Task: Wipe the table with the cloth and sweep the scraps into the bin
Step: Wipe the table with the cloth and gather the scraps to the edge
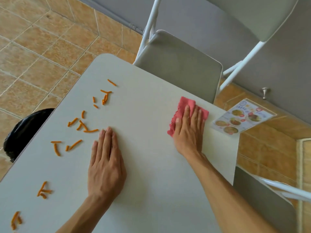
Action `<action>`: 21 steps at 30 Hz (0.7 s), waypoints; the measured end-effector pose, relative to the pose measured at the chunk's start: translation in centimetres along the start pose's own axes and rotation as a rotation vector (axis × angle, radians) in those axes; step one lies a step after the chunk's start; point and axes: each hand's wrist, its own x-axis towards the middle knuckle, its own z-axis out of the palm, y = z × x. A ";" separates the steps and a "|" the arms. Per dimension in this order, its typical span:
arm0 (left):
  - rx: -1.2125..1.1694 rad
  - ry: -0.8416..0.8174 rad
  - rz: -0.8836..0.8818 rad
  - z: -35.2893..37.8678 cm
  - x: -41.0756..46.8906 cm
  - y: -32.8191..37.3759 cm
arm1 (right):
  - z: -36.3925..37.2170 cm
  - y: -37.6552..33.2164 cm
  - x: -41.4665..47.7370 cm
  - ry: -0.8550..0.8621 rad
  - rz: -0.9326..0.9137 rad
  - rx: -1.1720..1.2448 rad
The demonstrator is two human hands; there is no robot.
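Your right hand [189,128] lies flat, fingers spread, pressing down on a pink cloth [185,109] at the far right of the white table [151,165]; it is not clenched around the cloth, only holding it under the palm. Your left hand [106,158] rests flat and empty near the middle of the table, fingers together and pointing away from you.

Orange scraps [79,125], short thin sticks, lie scattered over the left half of the table, from the far left edge down to the near left corner. The nearest of them lie just beside your left fingertips.

Off the left edge of the table, low on the tiled floor [33,56], a bin with a black bag [23,132] shows partly. A laminated menu card [242,117] overhangs the table's right far corner, close to the cloth. A grey folding chair [181,64] stands at the far side.
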 end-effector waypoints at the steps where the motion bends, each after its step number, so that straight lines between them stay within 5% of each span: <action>1: -0.010 0.010 -0.013 0.0 0.0 0.2 | 0.0 -0.9 -1.2 0.005 -0.012 0.001; 5: -0.128 0.028 -0.042 -0.4 -0.6 3.0 | -0.4 2.6 -4.3 -0.091 -0.482 -0.030; 9: -0.147 -0.016 0.130 1.7 -2.7 7.7 | -0.5 4.3 -6.7 0.011 -0.120 -0.020; 13: -0.055 -0.093 0.150 3.3 -3.0 9.1 | -1.4 8.9 -7.9 -0.094 -0.468 -0.084; 19: -0.006 -0.112 0.156 3.3 -3.2 9.1 | -0.1 6.9 -10.8 0.056 0.171 -0.002; 21: 0.005 -0.114 0.151 3.3 -3.1 9.2 | -0.3 6.5 -12.0 0.024 -0.037 -0.034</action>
